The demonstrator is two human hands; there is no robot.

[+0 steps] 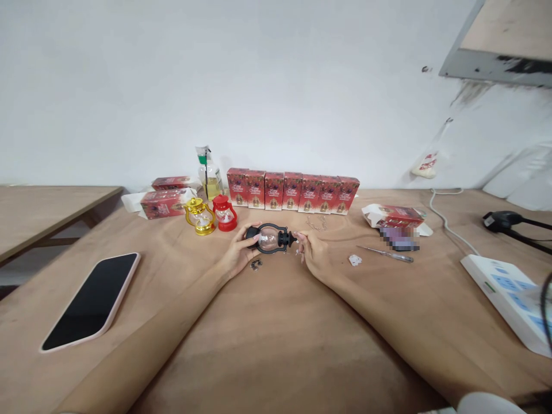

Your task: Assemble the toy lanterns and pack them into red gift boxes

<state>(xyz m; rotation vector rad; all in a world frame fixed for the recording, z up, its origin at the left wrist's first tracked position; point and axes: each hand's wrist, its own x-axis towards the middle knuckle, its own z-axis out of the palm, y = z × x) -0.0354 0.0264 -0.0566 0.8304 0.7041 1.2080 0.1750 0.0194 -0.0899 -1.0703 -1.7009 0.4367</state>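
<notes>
A small black lantern with a clear globe lies on its side above the table, its base toward the left. My left hand is wrapped round that base. At the lantern's pointed top, my right hand has its fingers pinched together; a tiny light-coloured bit shows there, too small to name. Just below the lantern lies a little heap of dark metal pieces. A gold lantern and a red lantern stand upright to the left. Thin wire-like pieces are scattered beyond my right hand.
Several red printed boxes stand in a row by the wall. Opened boxes lie left and right. Around are a bottle, a phone, white pieces, a screwdriver and a power strip.
</notes>
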